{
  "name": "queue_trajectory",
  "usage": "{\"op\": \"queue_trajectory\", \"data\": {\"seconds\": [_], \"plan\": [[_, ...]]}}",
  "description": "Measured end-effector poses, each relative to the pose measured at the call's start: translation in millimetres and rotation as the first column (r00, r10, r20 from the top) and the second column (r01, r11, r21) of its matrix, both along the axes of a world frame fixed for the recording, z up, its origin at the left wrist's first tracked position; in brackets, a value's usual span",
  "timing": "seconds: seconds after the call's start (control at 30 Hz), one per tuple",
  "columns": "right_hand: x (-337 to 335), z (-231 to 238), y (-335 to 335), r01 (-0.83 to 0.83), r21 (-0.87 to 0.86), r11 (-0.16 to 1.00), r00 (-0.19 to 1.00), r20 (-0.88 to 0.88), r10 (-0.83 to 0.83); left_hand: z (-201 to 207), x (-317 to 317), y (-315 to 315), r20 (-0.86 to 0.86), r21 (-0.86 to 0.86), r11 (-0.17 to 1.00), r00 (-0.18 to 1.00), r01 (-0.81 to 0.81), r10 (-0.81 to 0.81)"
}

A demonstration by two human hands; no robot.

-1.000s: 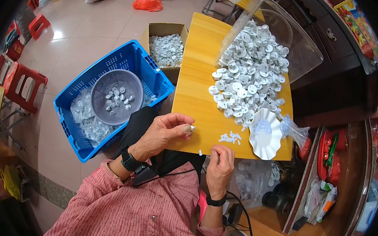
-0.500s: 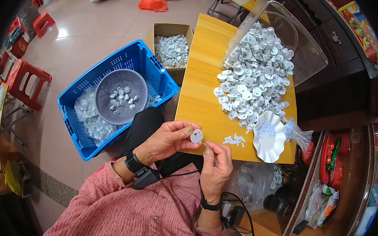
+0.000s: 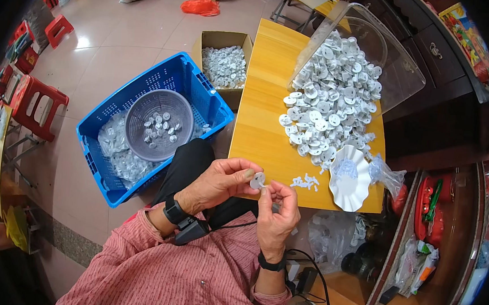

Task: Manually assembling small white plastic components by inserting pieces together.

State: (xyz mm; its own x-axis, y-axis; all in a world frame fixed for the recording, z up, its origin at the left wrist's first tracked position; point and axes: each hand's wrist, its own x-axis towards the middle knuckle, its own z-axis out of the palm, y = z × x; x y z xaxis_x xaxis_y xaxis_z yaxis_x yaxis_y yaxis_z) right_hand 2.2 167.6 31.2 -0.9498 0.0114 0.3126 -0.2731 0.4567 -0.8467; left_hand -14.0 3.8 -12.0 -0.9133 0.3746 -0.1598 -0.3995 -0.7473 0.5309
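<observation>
Left hand point(image 3: 223, 179) pinching a round white plastic disc point(image 3: 255, 181) at the yellow wooden table point(image 3: 267, 69)'s near edge, right hand point(image 3: 278, 211) pinching a small white plastic peg point(image 3: 262, 182) at its face, best kept square!

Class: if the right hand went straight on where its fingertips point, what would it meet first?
Most likely the round white plastic disc pinched in the bare left hand; exact depth is unclear.

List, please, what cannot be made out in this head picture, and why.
Head view:
White disc in the left hand, far side: turned away from camera.
Small white piece, exact shape: too small, partly covered by the right hand.
Blue crate, bottom: mostly hidden by the grey basket and clear bags.
</observation>
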Motion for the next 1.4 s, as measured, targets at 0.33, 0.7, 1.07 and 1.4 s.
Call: {"op": "queue_trajectory", "data": {"seconds": [0.33,0.7,1.07,1.4], "plan": [[-2,-3,-1,0.002,0.212,0.977,0.977,-0.207,0.043,2,1,3,-0.046,-0.148,0.988,0.998,-0.046,0.04],[-2,-3,-6,-0.015,0.215,0.977,0.976,-0.209,0.061,16,2,2,-0.114,-0.369,0.924,0.992,-0.1,0.062],[1,-2,-7,-0.027,0.042,0.999,1.0,-0.004,0.027,10,3,0,-0.034,-0.293,0.952,0.996,-0.089,0.082],[-1,-8,-5,-0.036,-0.034,0.999,0.999,-0.009,0.036,7,2,-1,-0.013,-0.263,0.962,0.997,-0.08,0.079]]}}
